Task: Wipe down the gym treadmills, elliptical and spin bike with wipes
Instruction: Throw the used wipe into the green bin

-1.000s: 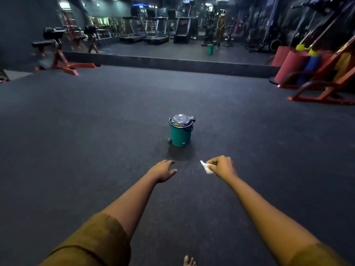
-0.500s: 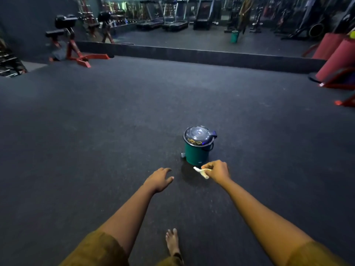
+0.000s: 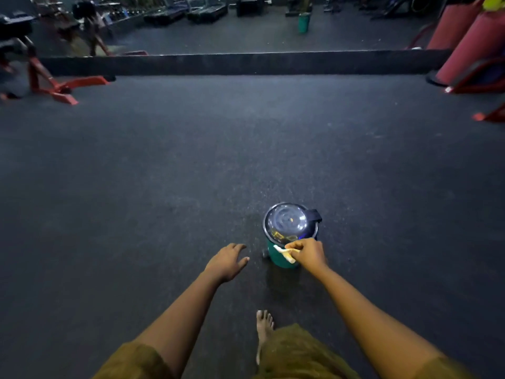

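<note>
A small green pedal bin [image 3: 281, 259] with a shiny dark domed lid [image 3: 289, 222] stands on the dark gym floor just ahead of me. My right hand [image 3: 307, 253] pinches a crumpled white wipe [image 3: 284, 253] right in front of the bin's upper front, below the shut lid. My left hand [image 3: 226, 262] hovers to the left of the bin with relaxed, spread fingers and holds nothing. Treadmills [image 3: 188, 10] show far off in the wall mirror at the top.
A low dark ledge [image 3: 246, 64] runs under the mirror. A red-framed bench [image 3: 52, 83] stands far left, red padded rolls [image 3: 472, 45] and a red rack far right. My bare foot [image 3: 263, 326] is on the floor behind the bin.
I have walked closer to the bin, which now sits right at my hands. My right hand with the wipe has reached the bin's front; the left hand kept its place beside it.
</note>
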Available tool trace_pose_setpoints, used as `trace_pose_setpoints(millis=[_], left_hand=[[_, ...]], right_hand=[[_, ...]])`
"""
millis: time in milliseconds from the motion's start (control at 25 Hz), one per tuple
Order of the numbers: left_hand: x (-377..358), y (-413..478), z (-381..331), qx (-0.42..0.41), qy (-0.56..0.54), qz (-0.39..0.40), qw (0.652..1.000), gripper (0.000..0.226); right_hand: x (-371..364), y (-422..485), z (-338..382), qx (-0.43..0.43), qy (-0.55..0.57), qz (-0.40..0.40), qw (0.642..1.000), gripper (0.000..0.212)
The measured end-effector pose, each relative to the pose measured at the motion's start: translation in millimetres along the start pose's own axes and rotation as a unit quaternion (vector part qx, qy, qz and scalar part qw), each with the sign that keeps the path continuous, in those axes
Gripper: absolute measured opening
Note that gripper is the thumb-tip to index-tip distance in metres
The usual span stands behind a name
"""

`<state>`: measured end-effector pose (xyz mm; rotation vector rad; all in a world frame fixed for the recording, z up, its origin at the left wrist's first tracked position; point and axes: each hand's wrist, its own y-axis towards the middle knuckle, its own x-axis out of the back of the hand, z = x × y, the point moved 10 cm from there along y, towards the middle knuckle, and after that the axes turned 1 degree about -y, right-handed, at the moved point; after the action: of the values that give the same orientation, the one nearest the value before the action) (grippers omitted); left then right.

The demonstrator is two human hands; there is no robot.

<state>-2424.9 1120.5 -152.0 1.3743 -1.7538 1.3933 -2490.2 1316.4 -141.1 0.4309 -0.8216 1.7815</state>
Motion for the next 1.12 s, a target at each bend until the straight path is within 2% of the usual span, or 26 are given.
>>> trace_pose_setpoints(millis=[200, 400, 680, 960, 1120], left_hand=[[54, 117, 30, -0.029, 0.046, 0.043, 0.998, 0.052], [88, 208, 46, -0.081, 0.079, 0.105, 0.988, 0.053], [137, 330, 41, -0.215, 0.137, 0.164, 0.953, 0.052], [130, 348, 37, -0.318, 0.166, 0.233, 0.904, 0.051], [131, 356, 37, -0.342, 0.168, 0.238, 0.893, 0.051]], right_hand=[[-3, 110, 45, -0.036, 0.003, -0.014, 0.999, 0.018], [-6, 176, 62, -0.113, -0.001, -0.040, 0.993, 0.020], [-20, 220, 85, -0.224, 0.058, -0.160, 0.960, 0.019], [-39, 216, 95, -0.308, 0.081, -0.229, 0.920, 0.024], [-39, 225, 98, -0.319, 0.084, -0.240, 0.913, 0.023]])
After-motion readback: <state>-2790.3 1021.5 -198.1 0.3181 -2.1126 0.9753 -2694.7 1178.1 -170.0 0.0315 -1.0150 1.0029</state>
